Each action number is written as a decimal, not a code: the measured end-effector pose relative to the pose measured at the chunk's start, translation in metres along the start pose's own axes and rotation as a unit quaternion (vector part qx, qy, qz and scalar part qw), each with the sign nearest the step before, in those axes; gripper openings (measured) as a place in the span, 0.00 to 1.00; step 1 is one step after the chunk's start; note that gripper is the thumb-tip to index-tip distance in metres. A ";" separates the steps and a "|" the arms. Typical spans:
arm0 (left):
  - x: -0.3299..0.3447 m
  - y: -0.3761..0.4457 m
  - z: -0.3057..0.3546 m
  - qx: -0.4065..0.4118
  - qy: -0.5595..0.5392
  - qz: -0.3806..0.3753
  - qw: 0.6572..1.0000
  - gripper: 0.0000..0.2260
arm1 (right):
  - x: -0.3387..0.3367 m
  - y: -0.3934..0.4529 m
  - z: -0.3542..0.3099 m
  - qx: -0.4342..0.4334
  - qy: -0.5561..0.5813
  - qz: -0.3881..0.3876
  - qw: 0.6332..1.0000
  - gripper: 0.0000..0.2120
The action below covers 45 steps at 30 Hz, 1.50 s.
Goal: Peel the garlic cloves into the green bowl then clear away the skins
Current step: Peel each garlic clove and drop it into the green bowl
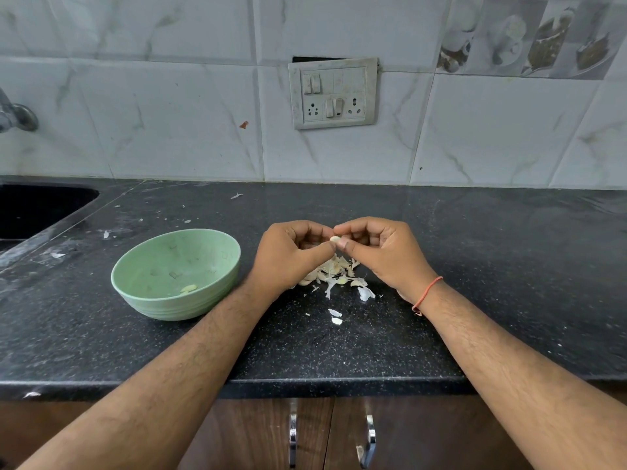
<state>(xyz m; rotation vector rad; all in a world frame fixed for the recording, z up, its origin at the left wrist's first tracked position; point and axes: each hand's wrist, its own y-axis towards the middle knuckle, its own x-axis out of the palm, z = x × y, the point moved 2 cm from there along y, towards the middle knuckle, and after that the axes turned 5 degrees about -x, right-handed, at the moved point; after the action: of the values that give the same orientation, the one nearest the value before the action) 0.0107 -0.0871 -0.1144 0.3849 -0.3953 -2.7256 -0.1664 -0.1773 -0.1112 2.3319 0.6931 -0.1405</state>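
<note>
Cabinet doors [305, 435] w/ metal handles sit closest, just under the counter [373, 351] edge, between my two forearms.

Going left to right from the green bowl [176, 276] as landmark: a dark sink [37, 212] is set into the counter left & behind the bowl. Bowl itself stands upright on the counter, w/ a peeled clove [189, 288] lying inside near its front wall. Small skin bits are scattered on the counter behind the bowl.

Just right of the bowl is my left hand [288, 256], fingers curled in, thumb & fingertips pinching a garlic clove [335, 238]. My right hand [380, 252] meets it on the far side of that clove, also curled, its thumb & forefinger nipping the same clove. So both grips are closed tight on one clove, held up off the counter.

Under the hands, right of the bowl, a pile of skins and cloves [334, 274] lies on the counter; can't tell how many unpeeled cloves are in it. A few loose skin flakes [336, 317] lie nearer me than the pile. Right wrist has a red thread band [428, 295].

On the tiled wall behind, well right of the bowl, a switch & socket plate [333, 93].
</note>
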 end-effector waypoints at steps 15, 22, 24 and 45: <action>-0.001 -0.001 0.000 -0.008 0.041 0.007 0.999 0.05 | 0.000 -0.003 -0.005 0.008 -0.058 0.012 0.998 0.07; -0.003 -0.002 0.004 -0.035 0.006 0.021 0.999 0.05 | 0.002 -0.004 -0.009 0.006 -0.070 0.012 0.997 0.04; -0.004 -0.001 0.005 -0.036 0.001 0.026 0.999 0.05 | 0.003 -0.005 -0.012 -0.007 -0.105 0.003 0.994 0.02; -0.004 -0.004 0.008 0.010 0.116 0.063 0.991 0.06 | 0.002 -0.007 -0.013 0.005 -0.135 0.018 0.991 0.06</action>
<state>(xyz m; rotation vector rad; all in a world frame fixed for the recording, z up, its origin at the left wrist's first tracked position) 0.0103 -0.0806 -0.1072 0.6508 -0.3699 -2.5200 -0.1699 -0.1631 -0.1060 2.2765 0.5151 -0.4337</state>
